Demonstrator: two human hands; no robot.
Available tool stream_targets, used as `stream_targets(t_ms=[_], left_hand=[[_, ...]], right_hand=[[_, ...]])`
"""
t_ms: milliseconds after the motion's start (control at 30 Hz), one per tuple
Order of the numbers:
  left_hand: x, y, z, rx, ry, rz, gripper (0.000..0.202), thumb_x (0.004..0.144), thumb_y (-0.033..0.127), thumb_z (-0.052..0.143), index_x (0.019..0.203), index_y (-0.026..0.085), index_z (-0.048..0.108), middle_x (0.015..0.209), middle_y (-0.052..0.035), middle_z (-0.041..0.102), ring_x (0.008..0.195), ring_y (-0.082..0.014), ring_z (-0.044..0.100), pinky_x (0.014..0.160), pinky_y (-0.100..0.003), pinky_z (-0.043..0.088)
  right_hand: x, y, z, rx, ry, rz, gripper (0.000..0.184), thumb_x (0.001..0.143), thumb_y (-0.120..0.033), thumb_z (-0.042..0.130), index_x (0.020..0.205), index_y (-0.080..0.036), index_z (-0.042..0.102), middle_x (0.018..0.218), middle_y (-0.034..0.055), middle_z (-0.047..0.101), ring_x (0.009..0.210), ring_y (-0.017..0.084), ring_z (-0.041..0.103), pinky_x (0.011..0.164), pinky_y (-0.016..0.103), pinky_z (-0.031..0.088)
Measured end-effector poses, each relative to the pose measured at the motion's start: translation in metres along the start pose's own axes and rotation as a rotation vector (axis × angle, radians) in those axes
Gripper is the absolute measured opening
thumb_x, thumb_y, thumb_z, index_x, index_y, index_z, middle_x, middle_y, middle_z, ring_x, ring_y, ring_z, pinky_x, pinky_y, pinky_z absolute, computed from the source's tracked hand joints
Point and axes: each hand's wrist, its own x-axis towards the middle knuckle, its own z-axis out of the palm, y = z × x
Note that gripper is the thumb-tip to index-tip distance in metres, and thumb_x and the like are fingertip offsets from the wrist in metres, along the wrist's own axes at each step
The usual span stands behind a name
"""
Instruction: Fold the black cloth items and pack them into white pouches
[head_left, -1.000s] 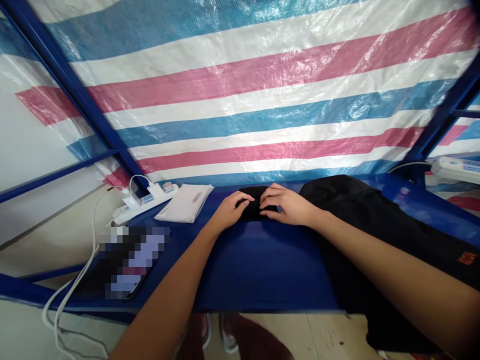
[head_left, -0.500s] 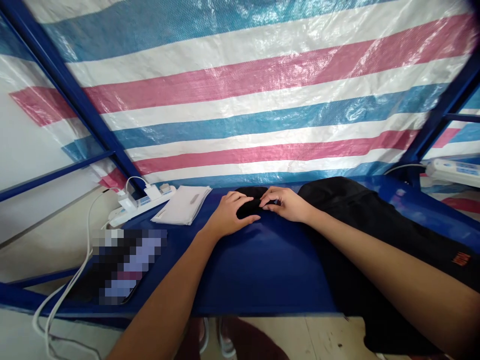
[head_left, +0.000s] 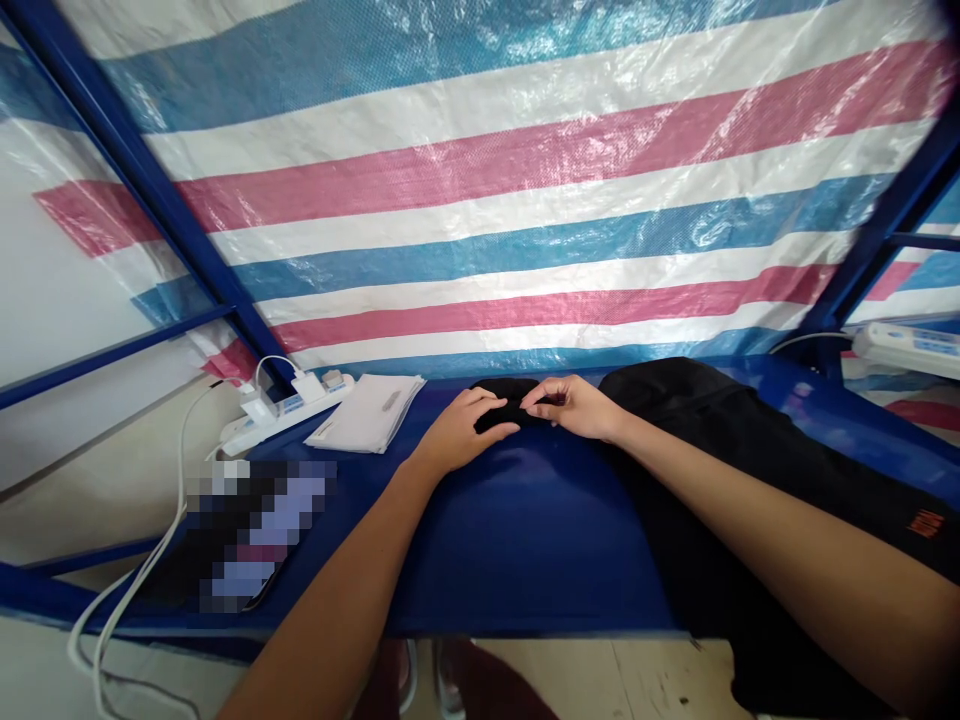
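- Striped plastic sheeting (head_left: 480,190) in blue, white and red hangs behind a blue tabletop (head_left: 525,540).
- Black cloth bundle (head_left: 504,386): lies near the tabletop's far edge, between the two hands.
- Left hand (head_left: 459,425): grasps the bundle's left end, thumb on the near side, fingers above.
- Right hand (head_left: 576,407): pinches the bundle near its right end with bent fingertips.
- Larger black cloth (head_left: 686,400), orange lettering on it: spreads beneath the right forearm.
- White papers (head_left: 366,412): lie left of the hands, beside a power strip (head_left: 262,430).
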Motion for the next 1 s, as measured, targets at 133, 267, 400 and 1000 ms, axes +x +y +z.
stream_targets(t_ms=[133, 267, 400, 1000], left_hand=[[-0.001, -0.003, 0.001, 0.032, -0.037, 0.019, 0.048, 0.105, 0.049, 0.069, 0.149, 0.03, 0.07, 0.139, -0.0094, 0.071, 0.13, -0.0286, 0.064, 0.118, -0.046, 0.051], [0.003, -0.006, 0.001, 0.007, -0.041, 0.035, 0.041, 0.112, 0.043, 0.057, 0.149, 0.029, 0.07, 0.134, -0.0085, 0.072, 0.127, -0.0264, 0.066, 0.115, -0.044, 0.052], [0.005, 0.001, -0.001, -0.011, -0.041, 0.026, 0.04, 0.114, 0.041, 0.051, 0.144, 0.026, 0.074, 0.127, -0.0087, 0.075, 0.12, -0.0257, 0.069, 0.11, -0.041, 0.054], [0.014, 0.016, 0.011, -0.195, 0.173, -0.316, 0.013, 0.1, 0.03, 0.063, 0.104, 0.025, 0.074, 0.093, -0.0003, 0.079, 0.088, -0.0217, 0.072, 0.086, -0.035, 0.056]], right_hand=[[0.002, 0.002, -0.004, 0.171, 0.02, 0.136, 0.039, 0.08, -0.052, 0.091, 0.104, -0.021, 0.088, 0.094, 0.0068, 0.082, 0.067, 0.015, 0.062, 0.061, 0.03, 0.054], [-0.002, -0.004, -0.003, -0.03, 0.011, -0.038, 0.031, 0.09, -0.05, 0.084, 0.106, -0.024, 0.085, 0.11, 0.0078, 0.082, 0.084, 0.021, 0.071, 0.073, 0.035, 0.06], [-0.006, -0.011, 0.0, -0.353, -0.013, -0.413, 0.026, 0.09, -0.036, 0.087, 0.112, -0.026, 0.08, 0.129, 0.0083, 0.077, 0.123, 0.028, 0.07, 0.109, 0.045, 0.055], [-0.003, -0.012, 0.012, -0.134, 0.124, 0.105, 0.033, 0.092, -0.056, 0.077, 0.093, -0.023, 0.081, 0.09, 0.0027, 0.08, 0.078, 0.021, 0.07, 0.071, 0.033, 0.053]])
